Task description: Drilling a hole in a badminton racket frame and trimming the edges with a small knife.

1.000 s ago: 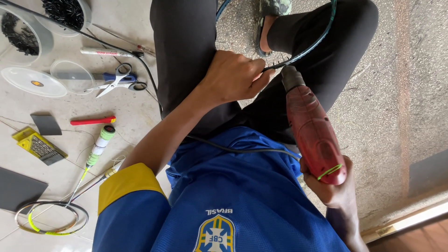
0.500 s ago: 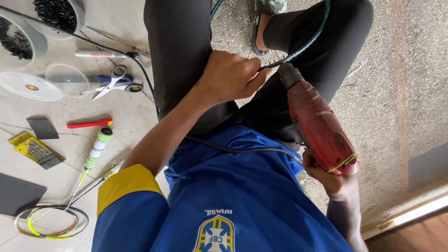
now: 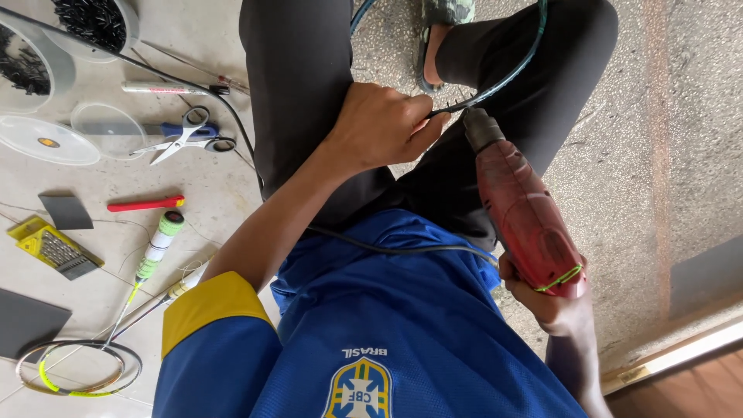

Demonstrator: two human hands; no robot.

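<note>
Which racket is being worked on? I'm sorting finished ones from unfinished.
The dark-framed racket across the lap: the left hand grips its rim and the red drill touches it. The yellow-green racket lies untouched on the floor.

A pale tiled floor (image 3: pixel 224 193) fills the left side, in soft, even daylight. To the right lies rough speckled concrete (image 3: pixel 681 139) with a faint reddish stripe running down it. At the lower right corner, a metal threshold strip (image 3: pixel 681 352) borders reddish wooden boards (image 3: pixel 696 391).
</note>
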